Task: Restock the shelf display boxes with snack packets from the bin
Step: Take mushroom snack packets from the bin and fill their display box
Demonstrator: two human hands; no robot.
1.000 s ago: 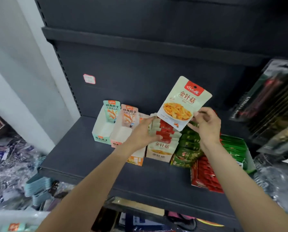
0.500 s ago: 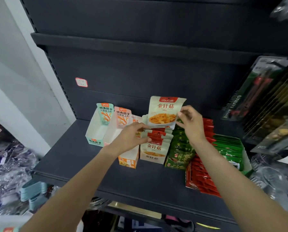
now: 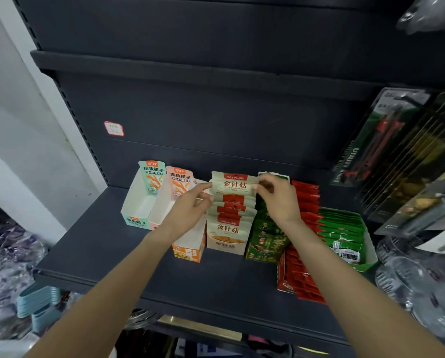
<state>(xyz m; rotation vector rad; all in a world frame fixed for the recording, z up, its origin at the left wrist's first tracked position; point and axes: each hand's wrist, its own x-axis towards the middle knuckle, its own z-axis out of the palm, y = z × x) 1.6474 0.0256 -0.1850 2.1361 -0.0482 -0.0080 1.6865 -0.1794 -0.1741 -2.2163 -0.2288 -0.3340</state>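
- The cream snack packet (image 3: 233,182) stands upright at the back of the cream display box (image 3: 226,244), just above the middle of the frame, behind the row of matching packets with red tops.
- My left hand (image 3: 190,210) touches the packet's left edge with the index finger stretched out and the thumb close beneath it; whether I truly pinch it or only steady it I cannot tell.
- My right hand (image 3: 278,200) pinches the packet's right edge between thumb and forefinger, the other fingers curled down over the green box beside it.
- Just right of the cream box sits a dark green box (image 3: 265,244) of green packets, touching it.
- Further right lie a long row of red packets (image 3: 301,267) and, beyond them, a bright green tray (image 3: 355,264) full of green packets.
- Left of the cream box an orange box (image 3: 190,250) sits under my left wrist; I cannot see into it.
- Further left stand a pink box (image 3: 176,187) and a mint box (image 3: 141,202), side by side and touching.
- All of these rest on the dark shelf (image 3: 138,264), which crosses the middle of the frame.
- A small red-bordered price tag (image 3: 113,128) sticks to the back panel at upper left of the boxes.
- Carded utility knives (image 3: 381,140) hang at the right edge of the frame.
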